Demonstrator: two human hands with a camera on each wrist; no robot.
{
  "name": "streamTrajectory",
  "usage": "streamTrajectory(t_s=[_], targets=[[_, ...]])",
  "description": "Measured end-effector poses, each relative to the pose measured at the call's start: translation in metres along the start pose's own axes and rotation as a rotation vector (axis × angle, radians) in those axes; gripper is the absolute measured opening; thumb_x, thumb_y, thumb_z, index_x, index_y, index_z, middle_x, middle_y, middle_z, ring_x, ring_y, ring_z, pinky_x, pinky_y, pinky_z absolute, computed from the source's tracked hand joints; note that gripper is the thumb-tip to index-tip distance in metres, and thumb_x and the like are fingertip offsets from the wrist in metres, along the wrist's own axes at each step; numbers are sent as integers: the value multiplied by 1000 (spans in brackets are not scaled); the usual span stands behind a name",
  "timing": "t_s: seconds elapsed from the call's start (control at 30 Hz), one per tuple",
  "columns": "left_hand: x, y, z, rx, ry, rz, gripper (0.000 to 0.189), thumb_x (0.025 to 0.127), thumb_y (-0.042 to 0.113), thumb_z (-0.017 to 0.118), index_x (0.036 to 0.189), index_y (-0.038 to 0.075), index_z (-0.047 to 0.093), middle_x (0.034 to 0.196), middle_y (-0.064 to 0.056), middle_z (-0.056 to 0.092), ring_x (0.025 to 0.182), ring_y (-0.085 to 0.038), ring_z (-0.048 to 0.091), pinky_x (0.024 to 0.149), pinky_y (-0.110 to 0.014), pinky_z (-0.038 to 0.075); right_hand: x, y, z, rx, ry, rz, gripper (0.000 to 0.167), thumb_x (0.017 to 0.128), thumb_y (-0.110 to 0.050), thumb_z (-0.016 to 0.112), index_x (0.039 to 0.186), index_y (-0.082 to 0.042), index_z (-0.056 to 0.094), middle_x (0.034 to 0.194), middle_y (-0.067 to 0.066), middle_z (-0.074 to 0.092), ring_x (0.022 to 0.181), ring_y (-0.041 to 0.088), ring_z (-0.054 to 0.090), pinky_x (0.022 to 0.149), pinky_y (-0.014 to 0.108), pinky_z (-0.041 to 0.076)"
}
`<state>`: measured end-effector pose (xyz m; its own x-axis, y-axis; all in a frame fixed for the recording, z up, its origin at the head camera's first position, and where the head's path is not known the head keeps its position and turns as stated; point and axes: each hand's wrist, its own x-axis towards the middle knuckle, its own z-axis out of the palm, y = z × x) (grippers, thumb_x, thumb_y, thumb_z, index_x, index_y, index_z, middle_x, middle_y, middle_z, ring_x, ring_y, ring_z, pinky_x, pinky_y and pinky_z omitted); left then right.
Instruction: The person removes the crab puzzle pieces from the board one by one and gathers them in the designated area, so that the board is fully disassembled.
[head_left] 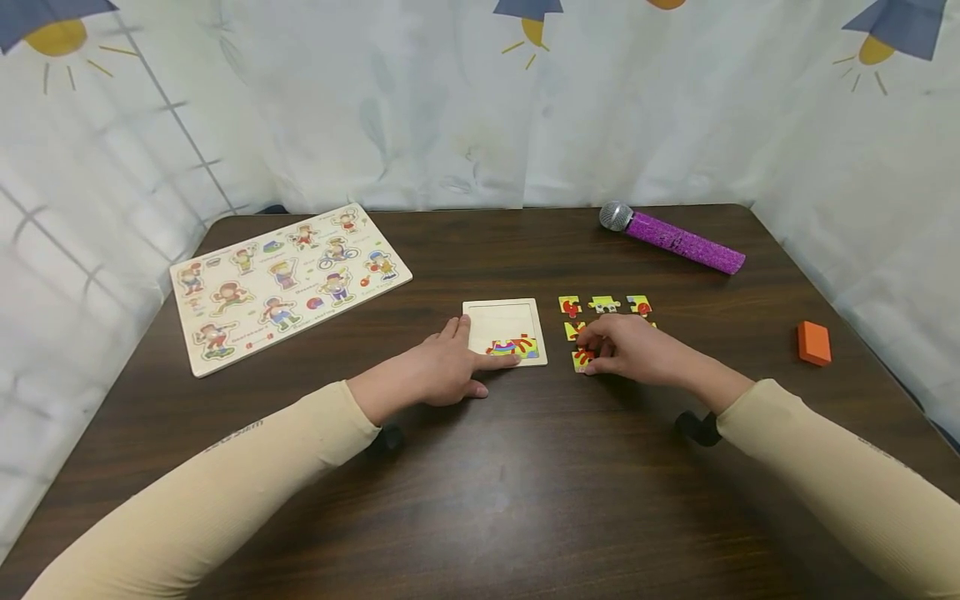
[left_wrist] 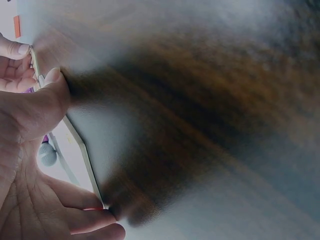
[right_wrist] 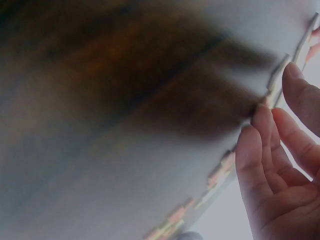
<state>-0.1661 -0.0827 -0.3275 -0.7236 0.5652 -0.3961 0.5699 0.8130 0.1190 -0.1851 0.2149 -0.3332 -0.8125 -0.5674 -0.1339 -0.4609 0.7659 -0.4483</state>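
Note:
A small wooden puzzle tray (head_left: 501, 304) lies flat, with joined colourful jigsaw pieces (head_left: 498, 347) along its near side. My left hand (head_left: 442, 367) rests at the tray's left edge, fingers spread. Its index finger lies straight across the near rim, touching the pieces there; the thumb is out to the side. Right of the tray, my right hand (head_left: 637, 348) pinches a yellow-and-red jigsaw piece (head_left: 581, 361) between thumb and fingers. In the right wrist view this piece (right_wrist: 278, 75) shows edge-on by the thumb. Several loose pieces (head_left: 603, 304) lie beyond the right hand, which partly covers others.
A large wooden peg board (head_left: 300, 237) with sports figures lies at the left. A purple glittery microphone (head_left: 678, 237) lies at the back right. Near the right table edge sits an orange block (head_left: 813, 343). White curtains (head_left: 480, 125) stand behind the dark table (head_left: 480, 500).

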Motion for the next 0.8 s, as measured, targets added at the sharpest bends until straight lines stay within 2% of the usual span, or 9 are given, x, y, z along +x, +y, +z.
streamTrajectory(t_s=[0.13,0.3,0.57,0.8], targets=[[0,1,0,5,-2,-4,62,101,40,62,157,46,36,161,-42,15,151,-54,20,114,-61,37,0,-3,-4,-12,22,-13,31,87,-16,82,113,-2,72,101,6,73,80,11,64,76,33,55],[-1,1,0,12,-2,-7,61,101,40,62,156,47,36,161,-42,15,151,-54,20,114,-61,37,10,-13,-6,-38,52,-76,30,89,-13,80,115,0,71,100,7,72,85,15,63,78,36,53],[-1,1,0,14,-20,-17,62,101,42,61,157,49,33,162,-41,14,152,-53,19,115,-59,37,43,-38,5,-55,-11,-134,26,95,-6,72,120,-4,72,115,10,69,104,24,65,94,43,54],[0,1,-3,26,-28,-16,63,101,44,61,157,48,33,162,-41,12,153,-53,17,115,-58,38,66,-54,14,-107,-39,-230,22,95,-1,68,116,-4,75,114,10,71,109,26,62,97,43,53]])
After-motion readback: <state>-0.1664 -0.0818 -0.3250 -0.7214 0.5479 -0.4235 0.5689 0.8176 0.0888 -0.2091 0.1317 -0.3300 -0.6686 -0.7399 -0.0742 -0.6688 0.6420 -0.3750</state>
